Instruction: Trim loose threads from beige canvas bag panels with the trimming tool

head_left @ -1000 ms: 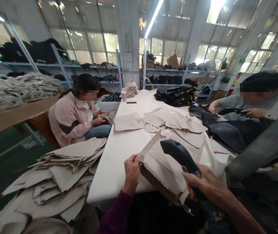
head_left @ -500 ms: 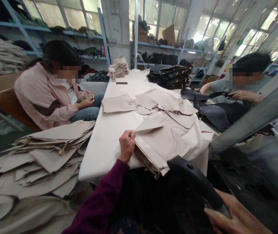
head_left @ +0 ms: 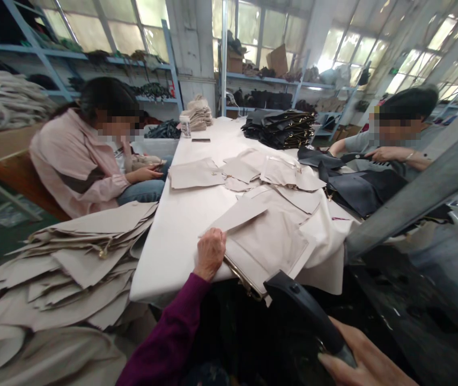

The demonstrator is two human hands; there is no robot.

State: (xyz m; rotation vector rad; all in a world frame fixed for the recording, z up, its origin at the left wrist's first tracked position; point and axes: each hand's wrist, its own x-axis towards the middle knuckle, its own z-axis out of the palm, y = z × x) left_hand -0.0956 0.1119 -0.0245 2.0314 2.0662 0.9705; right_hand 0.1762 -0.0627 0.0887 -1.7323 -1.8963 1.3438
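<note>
Left hand [head_left: 211, 254] dropped lower since earlier frame, now at near edge of beige canvas panel [head_left: 265, 241], grip unclear. Right hand [head_left: 357, 370] closed around curved black handle [head_left: 301, 305], just below panel. Panel lies on white-covered table [head_left: 160, 268], thin metal frame [head_left: 239, 279] along its lower edge.

Left hand [head_left: 210, 254] on beige fabric [head_left: 265, 241], right hand [head_left: 360, 362] around a black handle [head_left: 303, 308]
</note>
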